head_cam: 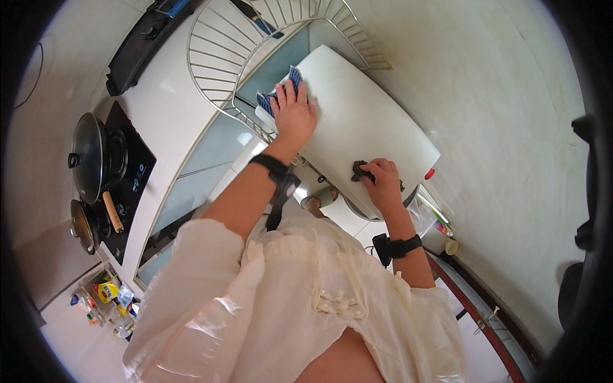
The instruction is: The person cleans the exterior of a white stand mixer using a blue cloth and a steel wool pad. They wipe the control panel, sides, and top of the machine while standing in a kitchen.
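My left hand (294, 115) presses a blue patterned cloth (266, 102) against the far left edge of a white appliance top (349, 105). Its fingers lie over the cloth, whose corners stick out on both sides. Nearer to me, my right hand (383, 182) pinches a dark brown, crumpled scourer or rag (359, 171) resting on the same top. A small dark bit shows beside the right edge of that hand; whether it belongs to the same piece I cannot tell. Black straps circle both wrists.
A wire rack (215, 60) curves around the top's far left corner. On the left counter (177, 91) stands a cooktop (136, 191) with a lidded pan (88, 158) and a wooden-handled pot (112, 212). A knife (263, 24) lies behind the rack. A red cap (429, 174) protrudes at right.
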`<act>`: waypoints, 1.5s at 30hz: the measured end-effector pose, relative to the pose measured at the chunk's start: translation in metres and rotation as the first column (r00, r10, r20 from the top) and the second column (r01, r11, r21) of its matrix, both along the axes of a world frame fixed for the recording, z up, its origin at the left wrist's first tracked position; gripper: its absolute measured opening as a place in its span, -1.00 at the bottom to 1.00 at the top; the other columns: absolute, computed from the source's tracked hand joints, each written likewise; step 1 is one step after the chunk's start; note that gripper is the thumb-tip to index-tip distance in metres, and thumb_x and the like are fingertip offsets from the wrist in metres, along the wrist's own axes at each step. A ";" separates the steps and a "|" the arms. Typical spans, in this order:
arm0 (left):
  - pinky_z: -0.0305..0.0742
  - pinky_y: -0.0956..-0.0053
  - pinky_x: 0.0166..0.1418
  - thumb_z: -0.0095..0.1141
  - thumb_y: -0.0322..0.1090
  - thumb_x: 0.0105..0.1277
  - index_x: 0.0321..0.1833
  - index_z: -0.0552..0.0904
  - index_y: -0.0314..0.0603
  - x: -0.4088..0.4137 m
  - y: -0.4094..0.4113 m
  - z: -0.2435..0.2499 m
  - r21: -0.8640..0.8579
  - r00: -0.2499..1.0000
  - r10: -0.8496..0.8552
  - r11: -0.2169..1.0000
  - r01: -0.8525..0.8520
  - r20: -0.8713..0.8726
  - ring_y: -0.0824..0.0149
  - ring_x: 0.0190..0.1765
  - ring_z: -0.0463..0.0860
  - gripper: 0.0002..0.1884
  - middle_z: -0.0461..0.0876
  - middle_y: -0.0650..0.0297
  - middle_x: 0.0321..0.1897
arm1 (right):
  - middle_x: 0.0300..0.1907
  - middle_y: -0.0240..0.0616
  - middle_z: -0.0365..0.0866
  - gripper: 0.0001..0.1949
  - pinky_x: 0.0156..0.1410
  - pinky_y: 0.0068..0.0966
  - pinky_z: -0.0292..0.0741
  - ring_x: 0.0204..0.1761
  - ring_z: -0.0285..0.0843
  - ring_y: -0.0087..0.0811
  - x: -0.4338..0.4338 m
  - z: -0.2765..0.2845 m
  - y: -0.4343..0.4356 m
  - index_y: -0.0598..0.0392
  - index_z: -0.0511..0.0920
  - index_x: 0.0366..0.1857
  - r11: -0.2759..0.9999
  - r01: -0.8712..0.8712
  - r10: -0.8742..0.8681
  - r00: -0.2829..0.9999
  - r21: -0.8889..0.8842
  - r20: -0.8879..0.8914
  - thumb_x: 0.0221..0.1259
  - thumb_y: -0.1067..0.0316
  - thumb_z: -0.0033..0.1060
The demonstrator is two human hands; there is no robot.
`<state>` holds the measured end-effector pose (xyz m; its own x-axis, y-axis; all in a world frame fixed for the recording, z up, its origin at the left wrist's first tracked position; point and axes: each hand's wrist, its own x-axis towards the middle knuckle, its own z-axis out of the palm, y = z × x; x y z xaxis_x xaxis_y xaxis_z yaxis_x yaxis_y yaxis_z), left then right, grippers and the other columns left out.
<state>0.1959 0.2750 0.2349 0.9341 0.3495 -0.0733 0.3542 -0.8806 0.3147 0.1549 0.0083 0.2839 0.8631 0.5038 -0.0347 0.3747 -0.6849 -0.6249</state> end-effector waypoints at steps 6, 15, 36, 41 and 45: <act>-0.25 -0.19 0.49 -0.18 0.16 0.39 0.50 0.06 -0.32 -0.004 -0.031 -0.024 -0.199 0.878 0.467 0.855 -0.478 -0.106 -0.38 0.51 -0.22 -0.20 -0.21 -0.32 0.50 | -0.17 -0.23 0.54 -0.70 0.09 -0.21 0.39 -0.05 0.46 -0.12 0.000 -0.009 -0.009 0.01 0.65 -0.24 0.999 -0.014 0.013 1.000 0.035 0.023 -0.17 0.49 0.37; -0.36 -0.17 0.51 -0.33 0.23 0.44 0.45 0.10 -0.51 0.061 -0.021 -0.037 -0.103 0.978 0.190 0.978 -0.181 0.089 -0.27 0.53 -0.17 -0.16 -0.05 -0.31 0.47 | -0.17 -0.25 0.56 -0.68 0.12 -0.26 0.41 -0.04 0.46 -0.13 0.004 0.001 -0.007 0.04 0.65 -0.21 0.999 -0.001 0.002 0.999 0.036 -0.036 -0.17 0.50 0.38; -0.15 0.11 0.54 -0.35 0.08 0.47 0.37 0.30 -0.35 0.096 -0.213 0.009 -0.319 0.604 -0.788 0.547 0.774 0.115 0.08 0.42 0.23 -0.35 0.36 0.02 0.32 | -0.03 -0.26 0.53 -0.70 0.17 -0.54 0.42 0.01 0.49 -0.45 -0.040 0.040 -0.064 0.21 0.57 -0.10 0.504 0.623 -0.341 0.780 0.598 -0.525 0.05 0.70 0.21; -0.21 0.13 0.57 -0.38 0.05 0.48 0.43 0.23 -0.33 0.078 -0.244 0.015 -0.277 0.463 -0.875 0.414 0.867 0.143 0.08 0.50 0.11 -0.35 0.22 0.03 0.44 | -0.03 -0.29 0.53 -0.74 0.15 -0.56 0.42 0.02 0.48 -0.48 -0.073 0.054 -0.083 0.23 0.56 -0.08 0.369 0.675 -0.399 0.736 0.639 -0.547 0.13 0.69 0.19; -0.25 0.11 0.58 -0.33 0.00 0.48 0.45 0.22 -0.28 0.049 -0.241 0.001 -0.196 0.292 -0.922 0.246 0.949 0.254 0.10 0.56 -0.01 -0.38 0.11 0.06 0.50 | 0.00 -0.30 0.53 -0.75 0.15 -0.54 0.44 0.02 0.48 -0.51 -0.093 0.045 -0.090 0.23 0.56 -0.06 0.251 0.715 -0.423 0.688 0.653 -0.590 0.17 0.66 0.19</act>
<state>0.2445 0.0335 0.2359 0.5954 -0.7973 0.0993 -0.6953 -0.4493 0.5609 0.0614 -0.0822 0.3289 0.9580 -0.2083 -0.1970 -0.1519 0.2139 -0.9650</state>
